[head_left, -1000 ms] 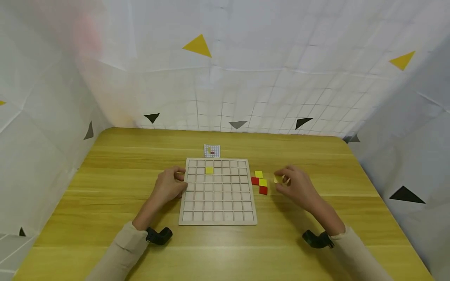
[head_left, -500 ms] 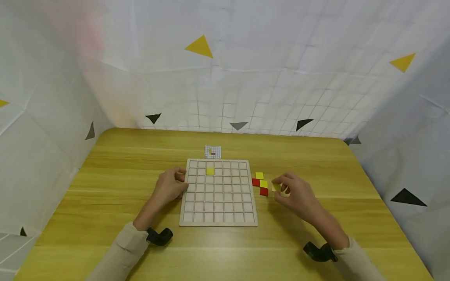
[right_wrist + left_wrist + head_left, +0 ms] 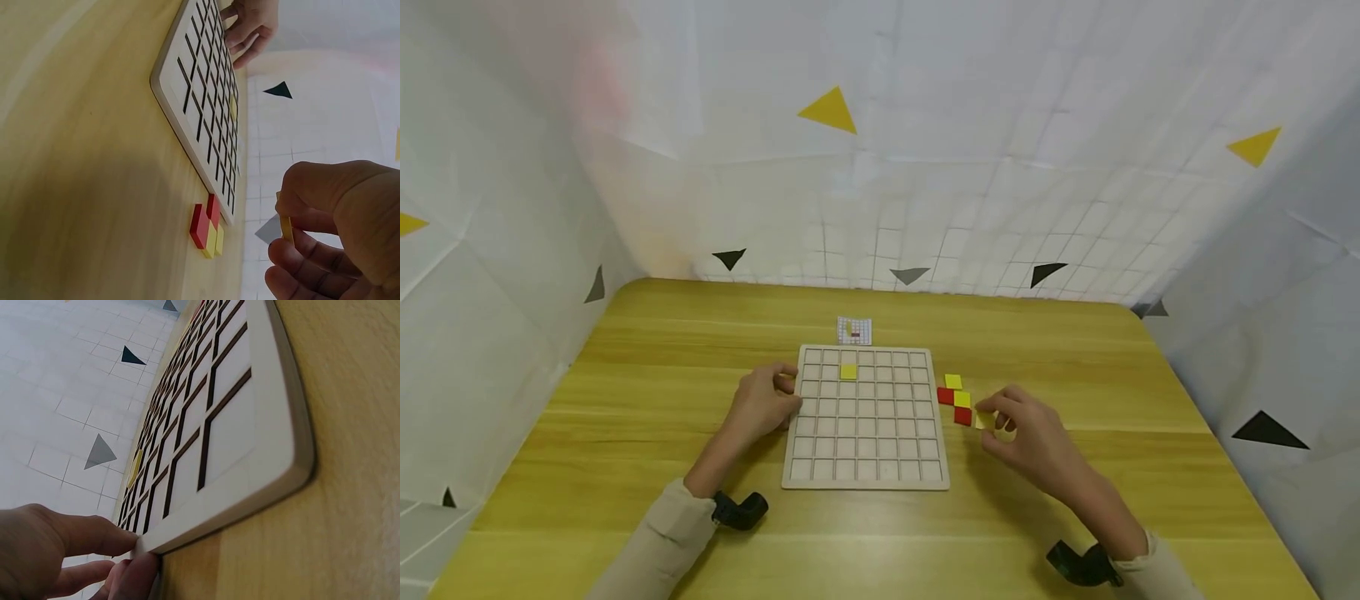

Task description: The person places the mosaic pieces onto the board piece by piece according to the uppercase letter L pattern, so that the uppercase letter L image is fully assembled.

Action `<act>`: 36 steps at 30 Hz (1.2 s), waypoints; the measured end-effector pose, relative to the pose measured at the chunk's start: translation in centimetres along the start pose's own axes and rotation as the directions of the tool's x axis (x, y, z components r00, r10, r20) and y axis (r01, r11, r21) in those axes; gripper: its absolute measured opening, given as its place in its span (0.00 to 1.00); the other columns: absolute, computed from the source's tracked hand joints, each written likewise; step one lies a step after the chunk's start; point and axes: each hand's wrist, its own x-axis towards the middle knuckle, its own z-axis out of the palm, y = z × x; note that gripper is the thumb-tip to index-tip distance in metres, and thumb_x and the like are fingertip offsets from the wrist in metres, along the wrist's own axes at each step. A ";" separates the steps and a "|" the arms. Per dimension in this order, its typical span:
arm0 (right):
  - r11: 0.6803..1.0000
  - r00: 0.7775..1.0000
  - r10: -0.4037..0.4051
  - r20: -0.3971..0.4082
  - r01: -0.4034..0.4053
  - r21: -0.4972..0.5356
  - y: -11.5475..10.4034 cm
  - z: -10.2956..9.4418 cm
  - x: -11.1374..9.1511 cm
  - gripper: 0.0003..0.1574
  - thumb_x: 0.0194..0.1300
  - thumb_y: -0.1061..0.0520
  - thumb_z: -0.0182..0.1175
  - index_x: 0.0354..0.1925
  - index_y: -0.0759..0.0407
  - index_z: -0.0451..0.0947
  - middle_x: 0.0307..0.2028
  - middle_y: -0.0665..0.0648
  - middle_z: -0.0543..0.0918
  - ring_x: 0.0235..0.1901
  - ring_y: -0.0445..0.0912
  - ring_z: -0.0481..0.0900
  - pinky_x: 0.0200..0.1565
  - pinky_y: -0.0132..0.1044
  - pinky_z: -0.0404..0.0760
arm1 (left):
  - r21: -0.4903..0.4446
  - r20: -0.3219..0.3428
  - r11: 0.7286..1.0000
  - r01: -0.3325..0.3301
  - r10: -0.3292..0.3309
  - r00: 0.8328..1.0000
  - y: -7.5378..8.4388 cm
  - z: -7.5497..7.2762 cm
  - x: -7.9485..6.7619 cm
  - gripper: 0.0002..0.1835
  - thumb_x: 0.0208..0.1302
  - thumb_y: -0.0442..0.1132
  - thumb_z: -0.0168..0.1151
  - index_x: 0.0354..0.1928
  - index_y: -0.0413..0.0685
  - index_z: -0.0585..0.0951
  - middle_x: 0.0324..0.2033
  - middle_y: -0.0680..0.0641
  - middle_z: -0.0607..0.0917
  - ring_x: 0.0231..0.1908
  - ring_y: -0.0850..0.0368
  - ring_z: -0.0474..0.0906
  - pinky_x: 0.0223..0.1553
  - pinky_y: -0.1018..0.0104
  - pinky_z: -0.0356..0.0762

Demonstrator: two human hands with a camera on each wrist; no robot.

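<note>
A pale wooden grid board (image 3: 865,485) lies on the table, and one square yellow tile (image 3: 848,372) sits in a cell of its second row from the back. My left hand (image 3: 758,404) holds the board's left edge between thumb and fingers, as the left wrist view shows at close range. To the right of the board, my right hand (image 3: 1033,429) pinches a thin yellow tile (image 3: 285,226) between thumb and fingertips, raised above the table. Beside that hand lie two red tiles (image 3: 962,416) and two yellow tiles (image 3: 952,382), clustered near the board's right edge.
Behind the board lies a small printed card (image 3: 854,331) with a grid and coloured cells. White sheeting (image 3: 955,183) with triangles stands around the wooden table (image 3: 880,542). Each wrist carries a black camera mount (image 3: 741,510).
My right hand has moved slightly left and toward the near edge, bringing its yellow tile beside the nearer red one. My left hand stays at the board's edge.
</note>
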 end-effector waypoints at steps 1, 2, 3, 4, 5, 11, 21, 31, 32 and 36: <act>1.000 1.000 -0.004 0.000 0.004 0.005 -0.1 0.1 -0.1 0.18 0.49 0.66 0.73 0.42 0.60 0.85 0.38 0.50 0.80 0.30 0.41 0.77 0.30 0.36 0.82 | 0.001 0.000 1.000 -0.001 0.001 1.000 0.0 0.0 0.0 0.27 0.56 0.28 0.67 0.60 0.39 0.78 0.41 0.39 0.81 0.21 0.55 0.78 0.20 0.64 0.80; 1.000 1.000 -0.006 -0.001 0.006 0.010 -0.1 0.2 -0.1 0.19 0.49 0.67 0.73 0.42 0.60 0.85 0.38 0.51 0.80 0.30 0.41 0.77 0.30 0.36 0.82 | 0.003 0.000 1.000 0.000 0.000 1.000 0.0 0.0 0.0 0.27 0.56 0.28 0.67 0.60 0.39 0.78 0.41 0.40 0.81 0.21 0.55 0.78 0.20 0.64 0.80; 1.000 1.000 -0.009 -0.002 0.009 0.012 -0.2 0.3 -0.2 0.19 0.49 0.67 0.73 0.42 0.60 0.85 0.38 0.51 0.80 0.30 0.40 0.77 0.30 0.35 0.82 | 0.003 -0.002 1.000 0.001 -0.001 1.000 0.0 0.0 0.0 0.27 0.56 0.28 0.67 0.60 0.39 0.78 0.41 0.40 0.81 0.21 0.55 0.78 0.20 0.64 0.80; 1.000 1.000 -0.015 -0.005 0.015 0.017 -0.3 0.4 -0.2 0.19 0.48 0.67 0.73 0.42 0.61 0.85 0.38 0.51 0.80 0.30 0.41 0.77 0.30 0.36 0.82 | 0.003 -0.004 1.000 0.001 -0.001 1.000 -0.1 0.0 -0.1 0.27 0.56 0.28 0.67 0.60 0.39 0.78 0.41 0.40 0.81 0.21 0.55 0.78 0.20 0.64 0.80; 1.000 1.000 -0.016 -0.007 0.016 0.021 -0.4 0.5 -0.3 0.19 0.48 0.67 0.73 0.42 0.61 0.85 0.38 0.51 0.80 0.30 0.41 0.77 0.30 0.36 0.82 | 0.003 -0.005 1.000 0.001 -0.001 1.000 -0.1 0.1 -0.1 0.27 0.56 0.28 0.67 0.60 0.39 0.78 0.41 0.40 0.81 0.21 0.55 0.78 0.20 0.64 0.80; 0.998 0.999 -0.043 -0.008 0.043 0.039 -0.8 1.2 -0.5 0.18 0.47 0.67 0.74 0.40 0.59 0.85 0.37 0.49 0.79 0.29 0.44 0.78 0.30 0.39 0.82 | 0.000 -0.005 1.000 0.001 -0.001 1.000 -0.2 0.1 -0.2 0.27 0.55 0.28 0.66 0.60 0.39 0.78 0.41 0.40 0.81 0.20 0.55 0.79 0.20 0.63 0.81; 0.996 0.998 -0.062 -0.005 0.063 0.066 -1.9 1.8 -0.5 0.18 0.47 0.67 0.74 0.40 0.59 0.85 0.38 0.47 0.80 0.29 0.40 0.75 0.30 0.31 0.78 | -0.002 -0.011 1.000 -0.002 0.002 1.000 -0.3 0.2 -0.2 0.27 0.55 0.27 0.66 0.60 0.38 0.78 0.41 0.40 0.81 0.21 0.55 0.79 0.20 0.64 0.80; 0.992 0.995 -0.095 0.003 0.094 0.084 -2.8 2.6 0.0 0.19 0.47 0.69 0.73 0.40 0.59 0.85 0.37 0.48 0.79 0.30 0.42 0.75 0.31 0.34 0.80 | 0.003 -0.013 1.000 -0.001 0.001 1.000 -0.1 0.1 -0.2 0.27 0.55 0.27 0.66 0.60 0.38 0.78 0.41 0.40 0.81 0.20 0.56 0.78 0.20 0.64 0.80; 0.992 0.995 -0.096 0.006 0.095 0.086 -2.9 2.7 0.1 0.19 0.47 0.69 0.73 0.41 0.59 0.85 0.37 0.48 0.79 0.30 0.42 0.75 0.31 0.34 0.80 | 0.004 -0.013 1.000 -0.002 0.002 1.000 -0.1 0.1 -0.2 0.27 0.55 0.27 0.66 0.60 0.38 0.78 0.41 0.40 0.81 0.20 0.56 0.78 0.20 0.64 0.80; 0.990 0.995 -0.102 0.017 0.100 0.099 -3.4 3.0 0.6 0.19 0.48 0.68 0.73 0.41 0.60 0.85 0.36 0.48 0.78 0.30 0.42 0.75 0.31 0.33 0.80 | 0.008 -0.016 1.000 -0.011 0.011 1.000 -0.1 0.1 -0.1 0.27 0.55 0.27 0.66 0.60 0.39 0.78 0.40 0.40 0.81 0.19 0.56 0.78 0.19 0.64 0.80</act>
